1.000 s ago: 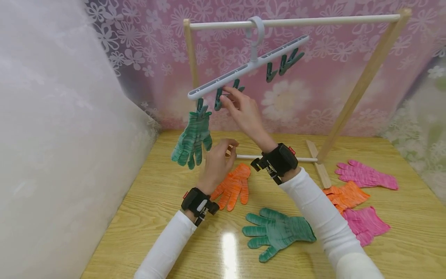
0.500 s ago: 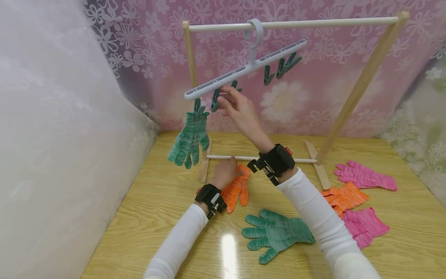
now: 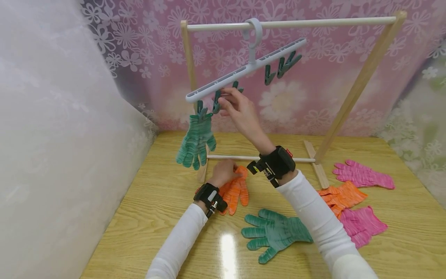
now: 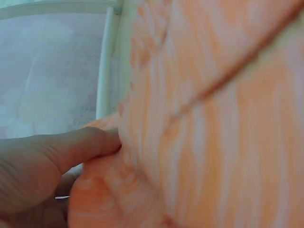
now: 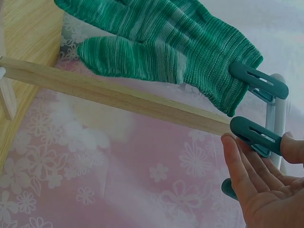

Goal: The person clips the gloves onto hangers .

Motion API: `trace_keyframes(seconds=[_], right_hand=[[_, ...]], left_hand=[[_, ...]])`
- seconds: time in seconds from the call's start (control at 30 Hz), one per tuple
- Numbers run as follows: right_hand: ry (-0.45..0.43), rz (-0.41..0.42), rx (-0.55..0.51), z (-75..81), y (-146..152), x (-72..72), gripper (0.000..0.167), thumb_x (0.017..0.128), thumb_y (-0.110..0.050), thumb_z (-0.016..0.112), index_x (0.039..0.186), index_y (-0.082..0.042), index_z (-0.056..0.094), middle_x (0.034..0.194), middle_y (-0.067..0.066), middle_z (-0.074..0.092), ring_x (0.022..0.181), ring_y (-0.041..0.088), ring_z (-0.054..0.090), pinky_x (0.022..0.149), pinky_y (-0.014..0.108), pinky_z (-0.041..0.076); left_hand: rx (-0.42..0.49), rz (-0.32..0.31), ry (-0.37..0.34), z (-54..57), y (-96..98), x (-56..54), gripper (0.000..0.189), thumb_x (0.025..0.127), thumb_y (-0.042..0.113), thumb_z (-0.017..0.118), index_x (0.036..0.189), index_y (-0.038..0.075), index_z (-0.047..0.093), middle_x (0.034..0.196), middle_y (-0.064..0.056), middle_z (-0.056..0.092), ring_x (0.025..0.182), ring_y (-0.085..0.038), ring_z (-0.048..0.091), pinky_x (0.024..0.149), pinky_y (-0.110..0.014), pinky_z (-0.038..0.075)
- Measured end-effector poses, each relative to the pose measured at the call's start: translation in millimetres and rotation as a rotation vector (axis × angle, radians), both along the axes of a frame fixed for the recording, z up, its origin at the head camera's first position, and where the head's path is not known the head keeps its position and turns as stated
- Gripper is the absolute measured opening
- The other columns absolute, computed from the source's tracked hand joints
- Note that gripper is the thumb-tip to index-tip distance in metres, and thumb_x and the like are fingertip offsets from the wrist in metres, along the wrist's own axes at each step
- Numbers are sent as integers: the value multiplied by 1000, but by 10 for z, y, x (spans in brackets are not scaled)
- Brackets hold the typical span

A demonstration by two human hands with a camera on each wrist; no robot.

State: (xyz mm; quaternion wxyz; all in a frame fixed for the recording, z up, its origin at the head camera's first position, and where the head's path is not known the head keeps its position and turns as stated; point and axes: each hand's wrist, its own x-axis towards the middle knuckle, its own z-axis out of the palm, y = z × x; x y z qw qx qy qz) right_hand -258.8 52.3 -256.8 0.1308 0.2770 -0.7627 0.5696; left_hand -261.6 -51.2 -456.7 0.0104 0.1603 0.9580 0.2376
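Low over the table, my left hand (image 3: 223,173) pinches the cuff of an orange glove (image 3: 238,193); in the left wrist view the thumb presses into the orange knit (image 4: 190,118). My right hand (image 3: 240,112) is raised under the grey hanger (image 3: 223,80), holding a dark green clothespin (image 5: 256,137) between thumb and fingers. Beside that clothespin, a green striped glove (image 3: 196,139) hangs by its cuff from another clothespin (image 5: 259,80). A second green glove (image 3: 275,232) lies flat on the table, partly under my right forearm.
The hanger hooks over the white top rod (image 3: 327,22) of a wooden stand (image 3: 362,85). More clothespins (image 3: 280,69) dangle from its right half. At right on the table (image 3: 156,232) lie pink gloves (image 3: 362,176) and another orange glove (image 3: 345,195).
My left hand has come down to the orange glove and taken its cuff. My right hand stays at the clothespin. The hanging green glove has swung slightly.
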Motion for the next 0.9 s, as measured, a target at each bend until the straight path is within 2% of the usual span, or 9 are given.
trace_keyframes(seconds=[0.07, 0.2, 0.3, 0.43, 0.57, 0.7, 0.9], right_hand=[[-3, -4, 2, 2, 1, 0, 40, 105, -13, 56, 141, 4, 51, 134, 22, 63, 108, 34, 69, 87, 32, 59], [-7, -6, 17, 19, -6, -1, 39, 105, -14, 56, 140, 3, 51, 133, 21, 64, 106, 33, 70, 88, 36, 59], [-15, -5, 30, 30, -8, 1, 40, 105, -13, 56, 141, 3, 51, 134, 21, 64, 106, 34, 70, 88, 37, 58], [-17, -8, 30, 30, -2, -3, 40, 105, -13, 56, 141, 3, 51, 133, 21, 64, 106, 34, 70, 87, 34, 59], [-14, -7, 27, 21, 2, -3, 39, 106, -14, 56, 141, 2, 51, 132, 21, 64, 105, 34, 70, 87, 32, 59], [-23, -13, 37, 28, 2, -5, 41, 105, -15, 56, 143, 2, 50, 134, 21, 64, 106, 34, 70, 88, 34, 58], [-50, -64, 127, 72, 0, 11, 49, 106, -21, 57, 149, -2, 47, 138, 18, 62, 101, 33, 73, 94, 38, 56]], left_hand=[[48, -13, -8, 11, -10, 3, 18, 92, 27, 78, 95, 11, 69, 89, -3, 67, 73, -17, 59, 61, -28, 42], [194, -5, -27, 61, -34, 16, 27, 97, 27, 72, 109, 8, 58, 95, -8, 66, 74, -22, 60, 62, -30, 44], [298, 12, -17, 105, -59, 28, 35, 98, 30, 70, 123, 8, 57, 103, -11, 69, 83, -25, 67, 68, -33, 52], [360, 2, 7, 149, -94, 40, 41, 102, 30, 65, 135, 7, 60, 114, -14, 71, 99, -28, 70, 82, -38, 57], [400, -15, 47, 185, -133, 72, 36, 101, 24, 66, 131, 4, 66, 119, -15, 71, 99, -30, 71, 85, -39, 58], [457, 0, 67, 229, -164, 100, 26, 97, 23, 72, 118, 7, 72, 112, -13, 73, 96, -28, 72, 84, -38, 58], [547, -5, 74, 281, -216, 110, 18, 95, 21, 73, 110, 10, 73, 105, -9, 74, 95, -23, 71, 85, -33, 58]])
